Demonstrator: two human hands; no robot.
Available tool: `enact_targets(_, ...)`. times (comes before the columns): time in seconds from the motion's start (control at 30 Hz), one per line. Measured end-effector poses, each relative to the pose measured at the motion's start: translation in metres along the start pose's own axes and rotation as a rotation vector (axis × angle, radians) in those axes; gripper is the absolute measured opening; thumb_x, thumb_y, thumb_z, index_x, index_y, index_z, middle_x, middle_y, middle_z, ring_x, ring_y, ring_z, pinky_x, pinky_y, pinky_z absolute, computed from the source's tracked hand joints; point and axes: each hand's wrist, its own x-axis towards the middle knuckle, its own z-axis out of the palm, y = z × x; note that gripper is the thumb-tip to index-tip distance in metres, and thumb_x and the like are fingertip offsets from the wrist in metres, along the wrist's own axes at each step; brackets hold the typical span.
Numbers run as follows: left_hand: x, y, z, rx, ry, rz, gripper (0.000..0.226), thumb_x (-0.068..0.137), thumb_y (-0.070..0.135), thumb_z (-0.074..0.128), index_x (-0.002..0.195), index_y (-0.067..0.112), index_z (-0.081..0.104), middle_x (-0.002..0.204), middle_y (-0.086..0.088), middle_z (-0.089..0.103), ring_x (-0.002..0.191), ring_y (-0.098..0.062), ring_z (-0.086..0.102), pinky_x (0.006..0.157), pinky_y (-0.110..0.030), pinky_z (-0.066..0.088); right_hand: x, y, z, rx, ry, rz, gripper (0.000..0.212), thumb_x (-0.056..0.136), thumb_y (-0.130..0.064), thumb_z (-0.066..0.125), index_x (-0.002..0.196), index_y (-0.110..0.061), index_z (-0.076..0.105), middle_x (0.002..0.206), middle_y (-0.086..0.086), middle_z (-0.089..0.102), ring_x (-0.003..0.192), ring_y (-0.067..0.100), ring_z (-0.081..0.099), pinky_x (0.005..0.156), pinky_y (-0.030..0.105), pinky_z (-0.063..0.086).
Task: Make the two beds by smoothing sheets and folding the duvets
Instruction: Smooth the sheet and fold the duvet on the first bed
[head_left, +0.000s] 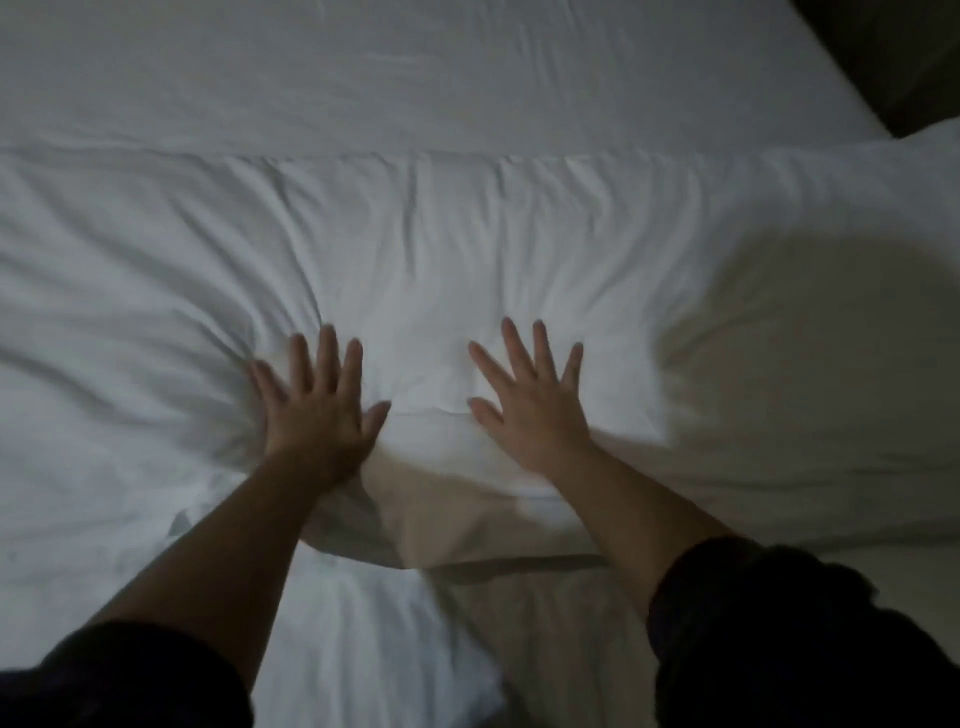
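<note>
**Both hands flat on the folded duvet**

The white duvet (519, 234) lies as a thick, puffy band across the bed, running from the left edge of the view to the right edge. Its far edge is a fairly straight fold line. Its surface is creased, with wrinkles fanning out from where the hands press, and a soft hollow sits between them.

The left hand (317, 410) rests palm down on the duvet, its fingers (327, 353) straight and spread, holding nothing. The right hand (530, 405) lies just beside it in the same way, its fingers (514, 343) splayed and flat on the cloth. Both forearms are bare, with a dark left sleeve (130, 675) and a dark right sleeve (779, 623) pushed up.

Beyond the duvet, the white sheet (415, 67) covers the mattress, mostly smooth with a few faint ripples. Nearer the person, below the duvet's near edge, lies more white cloth (363, 623); it is unclear whether this belongs to the duvet or the sheet.

A large rounded shadow (805, 322) falls on the duvet's right part. The room is dim; a dark area (893, 57) shows past the bed's far right corner, too dark to identify.
</note>
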Motion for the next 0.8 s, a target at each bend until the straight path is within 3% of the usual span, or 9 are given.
enact_targets(0.03, -0.017, -0.003, 0.015, 0.003, -0.021, -0.002, 0.079, 0.090, 0.064, 0.009, 0.153, 0.020, -0.007, 0.161, -0.015, -0.007, 0.147, -0.040, -0.005, 0.110, -0.066, 0.000, -0.011, -0.009, 0.014, -0.023, -0.012, -0.040, 0.064, 0.094, -0.061, 0.025, 0.153, -0.040, 0.012, 0.164, 0.002, -0.002, 0.149, 0.035, -0.005, 0.111, 0.069, 0.001)
enact_targets(0.1, -0.048, -0.008, 0.023, -0.034, -0.081, 0.043, 0.079, 0.087, 0.062, 0.019, 0.153, 0.018, 0.019, 0.156, -0.021, 0.020, 0.142, -0.043, 0.022, 0.108, -0.062, 0.018, -0.043, -0.020, 0.026, -0.011, -0.014, -0.150, 0.060, 0.091, -0.057, 0.036, 0.149, -0.040, 0.029, 0.162, 0.001, 0.016, 0.149, 0.034, 0.010, 0.111, 0.067, 0.008)
enact_targets(0.17, -0.053, -0.016, 0.008, -0.089, -0.072, 0.131, 0.063, 0.082, 0.054, 0.034, 0.129, 0.016, 0.053, 0.122, -0.018, 0.057, 0.108, -0.039, 0.056, 0.084, -0.049, 0.047, -0.049, -0.022, 0.014, 0.048, -0.017, -0.238, 0.048, 0.087, -0.050, 0.046, 0.133, -0.039, 0.052, 0.149, -0.002, 0.043, 0.138, 0.031, 0.035, 0.108, 0.060, 0.024)
enact_targets(0.23, -0.037, -0.026, -0.014, -0.102, 0.046, 0.203, 0.041, 0.082, 0.040, 0.042, 0.105, 0.012, 0.062, 0.088, -0.010, 0.061, 0.075, -0.034, 0.062, 0.057, -0.040, 0.052, -0.025, -0.024, -0.010, 0.092, 0.047, -0.208, 0.033, 0.085, -0.046, 0.048, 0.110, -0.033, 0.063, 0.122, -0.005, 0.057, 0.115, 0.028, 0.053, 0.092, 0.047, 0.037)
enact_targets(0.27, -0.022, -0.032, -0.025, -0.112, 0.122, 0.224, 0.031, 0.082, 0.032, 0.049, 0.099, 0.010, 0.062, 0.082, -0.011, 0.060, 0.071, -0.034, 0.062, 0.053, -0.039, 0.052, -0.007, -0.026, -0.022, 0.088, 0.099, -0.162, 0.032, 0.086, -0.046, 0.045, 0.108, -0.031, 0.062, 0.117, -0.005, 0.056, 0.111, 0.027, 0.054, 0.088, 0.045, 0.039)
enact_targets(0.37, 0.033, -0.044, -0.050, -0.092, 0.301, 0.243, 0.043, 0.081, 0.029, 0.051, 0.116, 0.006, 0.058, 0.111, -0.017, 0.061, 0.100, -0.038, 0.059, 0.076, -0.048, 0.052, 0.045, -0.042, -0.050, 0.095, 0.199, -0.014, 0.049, 0.093, -0.046, 0.039, 0.139, -0.032, 0.043, 0.152, -0.001, 0.035, 0.142, 0.025, 0.030, 0.109, 0.053, 0.029)
enact_targets(0.47, 0.086, -0.052, -0.053, -0.005, 0.251, 0.236, 0.067, 0.093, 0.047, 0.024, 0.153, 0.018, 0.018, 0.160, -0.010, 0.017, 0.147, -0.034, 0.014, 0.113, -0.060, 0.018, 0.099, -0.057, -0.043, 0.104, 0.108, 0.093, 0.061, 0.099, -0.055, 0.026, 0.153, -0.038, 0.006, 0.164, -0.005, -0.007, 0.150, 0.027, -0.010, 0.115, 0.065, 0.004)
enact_targets(0.57, 0.125, -0.076, -0.025, -0.012, 0.234, 0.185, 0.072, 0.088, 0.063, 0.002, 0.153, 0.032, -0.005, 0.162, -0.002, -0.009, 0.148, -0.031, -0.009, 0.112, -0.065, -0.005, 0.141, -0.071, -0.020, 0.125, 0.073, 0.231, 0.065, 0.094, -0.067, 0.015, 0.151, -0.045, -0.006, 0.163, -0.004, -0.014, 0.148, 0.033, -0.017, 0.109, 0.072, -0.004)
enact_targets(0.8, 0.155, -0.198, 0.033, 0.008, 0.284, 0.173, 0.075, 0.085, 0.071, -0.002, 0.152, 0.036, -0.004, 0.162, -0.004, -0.009, 0.148, -0.031, -0.010, 0.109, -0.067, -0.009, 0.188, -0.214, 0.032, -0.023, 0.194, 0.123, 0.072, 0.083, -0.075, 0.019, 0.150, -0.048, 0.016, 0.164, 0.004, 0.001, 0.147, 0.043, -0.003, 0.104, 0.077, 0.002)
